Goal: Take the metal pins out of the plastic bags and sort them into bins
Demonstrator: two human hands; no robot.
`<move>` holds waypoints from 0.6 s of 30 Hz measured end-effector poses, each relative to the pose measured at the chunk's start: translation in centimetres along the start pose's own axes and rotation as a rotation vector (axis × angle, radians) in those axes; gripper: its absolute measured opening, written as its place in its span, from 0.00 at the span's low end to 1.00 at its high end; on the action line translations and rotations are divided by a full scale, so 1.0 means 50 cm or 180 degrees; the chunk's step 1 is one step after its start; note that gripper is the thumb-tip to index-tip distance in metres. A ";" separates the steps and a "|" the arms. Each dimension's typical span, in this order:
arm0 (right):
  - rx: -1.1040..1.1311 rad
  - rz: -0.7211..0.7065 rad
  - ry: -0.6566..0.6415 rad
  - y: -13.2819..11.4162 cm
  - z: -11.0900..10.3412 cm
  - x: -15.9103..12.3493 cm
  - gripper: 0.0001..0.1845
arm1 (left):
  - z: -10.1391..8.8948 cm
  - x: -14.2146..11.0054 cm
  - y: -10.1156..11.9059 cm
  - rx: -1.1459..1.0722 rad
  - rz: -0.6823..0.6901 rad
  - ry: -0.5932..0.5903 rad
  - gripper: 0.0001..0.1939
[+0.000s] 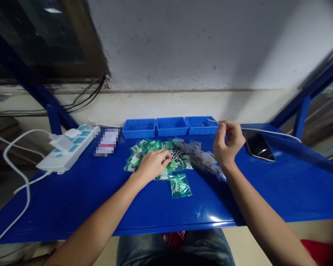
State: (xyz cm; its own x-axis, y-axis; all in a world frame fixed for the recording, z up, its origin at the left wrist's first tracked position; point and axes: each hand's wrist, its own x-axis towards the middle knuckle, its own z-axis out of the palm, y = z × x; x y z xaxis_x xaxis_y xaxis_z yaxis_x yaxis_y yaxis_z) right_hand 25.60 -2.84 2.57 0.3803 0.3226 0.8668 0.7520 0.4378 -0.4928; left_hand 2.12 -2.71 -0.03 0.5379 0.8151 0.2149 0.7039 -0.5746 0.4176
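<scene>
Looks like you're on the picking step: your left hand (154, 163) is curled at the loose metal pieces (177, 152) among the green bags (138, 150), can't tell if it's pinching any. Your right hand (229, 142) is up near the right-hand blue bin (204, 130), fingers curled, contents unclear. I'd say next calls for a light fingertip pinch without dragging bags along.

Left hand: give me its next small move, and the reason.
Probably a pinch: the left hand could pick up one of the pin-like metal pieces, since they lie loose among green plastic packets, right beside its fingertips.
</scene>
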 end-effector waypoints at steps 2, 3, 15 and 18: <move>-0.0137 -0.0014 0.0195 0.010 -0.004 0.006 0.09 | -0.002 0.000 0.002 0.0019 -0.0011 -0.0014 0.05; -0.0203 -0.0028 0.0288 0.014 -0.006 0.010 0.09 | -0.003 0.000 0.002 0.0045 -0.0007 -0.0025 0.04; -0.1027 0.0146 0.0167 0.063 0.002 0.073 0.17 | 0.001 -0.001 -0.010 0.0039 0.0039 -0.0122 0.03; -0.1409 0.0543 -0.1070 0.085 0.018 0.052 0.18 | -0.001 0.000 -0.011 -0.0064 0.0073 -0.0104 0.03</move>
State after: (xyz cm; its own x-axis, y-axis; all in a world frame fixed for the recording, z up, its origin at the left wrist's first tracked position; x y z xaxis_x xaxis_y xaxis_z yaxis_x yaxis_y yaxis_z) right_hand 29.31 0.65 2.67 0.3783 0.6382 0.6705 0.8761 -0.0130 -0.4819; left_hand 1.71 -2.39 -0.23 0.5688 0.7989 0.1958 0.6820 -0.5911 0.4306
